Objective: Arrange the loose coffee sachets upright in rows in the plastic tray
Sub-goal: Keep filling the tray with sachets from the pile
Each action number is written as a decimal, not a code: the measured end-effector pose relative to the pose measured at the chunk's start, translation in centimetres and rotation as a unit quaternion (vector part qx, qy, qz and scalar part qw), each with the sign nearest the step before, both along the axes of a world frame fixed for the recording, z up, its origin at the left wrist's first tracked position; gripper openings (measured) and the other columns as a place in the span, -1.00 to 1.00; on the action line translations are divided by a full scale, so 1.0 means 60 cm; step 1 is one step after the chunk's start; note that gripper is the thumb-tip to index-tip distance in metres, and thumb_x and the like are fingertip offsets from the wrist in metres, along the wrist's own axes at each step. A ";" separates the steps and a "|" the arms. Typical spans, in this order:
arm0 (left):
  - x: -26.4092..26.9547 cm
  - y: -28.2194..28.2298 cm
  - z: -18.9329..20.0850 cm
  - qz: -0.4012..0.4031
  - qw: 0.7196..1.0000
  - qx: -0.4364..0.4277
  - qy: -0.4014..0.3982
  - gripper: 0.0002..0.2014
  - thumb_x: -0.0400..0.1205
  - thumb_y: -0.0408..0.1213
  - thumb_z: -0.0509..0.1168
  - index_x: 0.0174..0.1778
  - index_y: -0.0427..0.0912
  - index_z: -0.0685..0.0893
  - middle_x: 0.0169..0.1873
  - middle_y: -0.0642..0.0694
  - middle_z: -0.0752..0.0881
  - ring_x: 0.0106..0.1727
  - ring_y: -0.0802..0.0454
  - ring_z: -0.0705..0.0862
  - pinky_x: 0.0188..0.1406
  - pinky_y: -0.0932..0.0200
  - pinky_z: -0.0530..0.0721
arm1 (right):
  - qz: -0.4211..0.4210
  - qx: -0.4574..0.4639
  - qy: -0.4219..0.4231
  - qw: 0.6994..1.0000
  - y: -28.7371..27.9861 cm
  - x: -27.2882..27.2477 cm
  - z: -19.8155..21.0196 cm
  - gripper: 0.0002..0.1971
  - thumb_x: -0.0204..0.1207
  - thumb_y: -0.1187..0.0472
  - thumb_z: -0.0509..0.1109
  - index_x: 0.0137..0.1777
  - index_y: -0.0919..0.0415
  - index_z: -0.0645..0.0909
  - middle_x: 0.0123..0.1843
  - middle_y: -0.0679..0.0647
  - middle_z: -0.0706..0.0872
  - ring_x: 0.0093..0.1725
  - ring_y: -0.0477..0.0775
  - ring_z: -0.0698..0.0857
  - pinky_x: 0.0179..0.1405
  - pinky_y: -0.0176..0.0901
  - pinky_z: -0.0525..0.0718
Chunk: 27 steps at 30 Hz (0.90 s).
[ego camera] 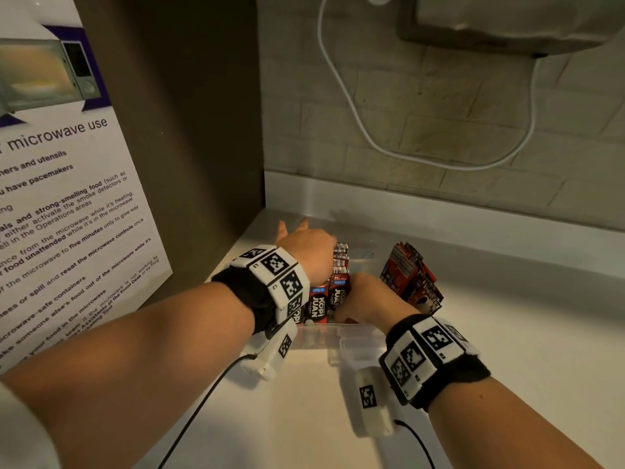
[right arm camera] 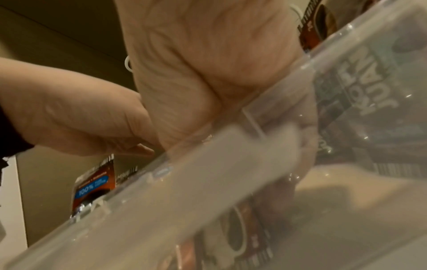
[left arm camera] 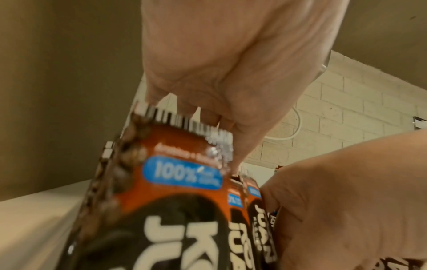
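Observation:
A clear plastic tray [ego camera: 318, 335] sits on the white counter by the left wall. A row of red-and-black coffee sachets [ego camera: 340, 265] stands upright in it, and a second bunch [ego camera: 411, 282] leans at its right side. My left hand [ego camera: 306, 250] lies over the tops of the row [left arm camera: 175, 175] with its fingers stretched toward the back wall. My right hand [ego camera: 365, 297] reaches down into the tray beside the front sachets [ego camera: 318, 304]. Its fingers [right arm camera: 302, 142] show through the tray wall [right arm camera: 208, 173], pinching sachets low down, the tips hidden.
A brown cabinet side [ego camera: 189, 130] with a microwave-use poster [ego camera: 57, 204] stands close on the left. The tiled back wall carries a looping white cable [ego camera: 368, 137] below a mounted appliance [ego camera: 507, 25]. White counter [ego camera: 524, 333] stretches to the right of the tray.

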State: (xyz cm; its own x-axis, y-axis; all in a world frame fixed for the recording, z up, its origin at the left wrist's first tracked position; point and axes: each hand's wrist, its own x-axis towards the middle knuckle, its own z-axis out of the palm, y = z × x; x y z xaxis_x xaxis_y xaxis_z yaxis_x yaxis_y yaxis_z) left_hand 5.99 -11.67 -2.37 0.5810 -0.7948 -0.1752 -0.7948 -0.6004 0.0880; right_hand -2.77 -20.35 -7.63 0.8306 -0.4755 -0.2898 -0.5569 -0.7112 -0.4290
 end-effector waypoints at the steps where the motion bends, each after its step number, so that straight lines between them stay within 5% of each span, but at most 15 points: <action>1: 0.000 0.000 0.001 0.001 1.000 -0.004 0.002 -0.47 0.68 -0.31 0.21 0.61 -0.05 0.34 0.61 -0.05 0.34 0.71 -0.20 -0.04 0.58 -0.48 -0.16 | -0.008 -0.001 -0.020 1.000 0.000 0.000 -0.001 -0.78 0.33 0.28 0.53 -0.03 0.16 0.66 -0.05 0.09 0.77 -0.11 0.06 0.71 -0.08 -0.16 0.70; 6: 0.002 0.003 0.002 0.006 1.000 -0.022 0.007 -0.45 0.66 -0.37 0.20 0.59 0.01 0.37 0.59 -0.04 0.36 0.70 -0.19 -0.01 0.59 -0.46 -0.15 | -0.033 0.021 -0.063 0.997 0.004 -0.001 -0.005 -0.73 0.25 0.24 0.59 -0.15 0.03 0.57 -0.08 0.06 0.77 -0.09 0.09 0.76 0.01 0.01 0.77; 14: 0.011 0.007 0.002 0.017 0.999 -0.043 0.021 -0.46 0.68 -0.20 0.23 0.61 0.04 0.34 0.58 -0.04 0.38 0.68 -0.16 0.09 0.61 -0.40 -0.06 | -0.030 0.030 -0.064 0.997 0.004 -0.007 -0.007 -0.59 0.23 0.15 0.64 0.08 0.09 0.64 0.04 0.05 0.76 0.01 0.07 0.72 0.02 -0.09 0.71; 19: 0.014 0.018 0.008 0.023 0.998 0.009 0.062 -0.07 0.50 0.11 0.41 0.70 0.02 0.05 0.68 -0.03 0.16 0.70 -0.17 -0.05 0.62 -0.37 -0.05 | -0.021 0.028 -0.059 0.998 0.003 -0.010 -0.003 -0.61 0.28 0.19 0.59 0.13 0.09 0.64 0.03 0.03 0.76 -0.05 0.02 0.71 0.00 -0.14 0.69; 22: 0.010 0.017 0.007 0.024 0.997 0.059 0.036 0.09 0.42 0.05 0.53 0.71 0.01 -0.06 0.70 -0.06 0.05 0.70 -0.21 -0.16 0.60 -0.44 -0.10 | -0.021 0.023 -0.056 0.998 0.006 -0.010 -0.001 -0.59 0.28 0.16 0.60 0.14 0.08 0.65 0.03 0.02 0.77 -0.04 0.01 0.71 0.00 -0.15 0.70; 27: 0.013 0.016 0.006 0.041 0.997 0.061 0.030 0.06 0.47 -0.16 0.54 0.71 -0.02 -0.09 0.71 -0.11 0.01 0.70 -0.25 -0.17 0.59 -0.46 -0.11 | -0.006 0.013 -0.059 0.998 0.011 -0.016 0.005 -0.62 0.32 0.11 0.59 0.13 0.12 0.65 0.05 0.04 0.76 -0.06 0.01 0.66 -0.06 -0.19 0.61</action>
State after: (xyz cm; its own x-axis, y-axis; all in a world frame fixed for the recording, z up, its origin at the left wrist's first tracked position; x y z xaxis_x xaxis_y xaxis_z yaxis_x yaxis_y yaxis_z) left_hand 6.78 -10.72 -2.00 0.6288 -0.7154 -0.3047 -0.7378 -0.6726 0.0566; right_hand -3.74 -19.69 -7.30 0.8538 -0.4792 -0.2035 -0.5102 -0.6925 -0.5100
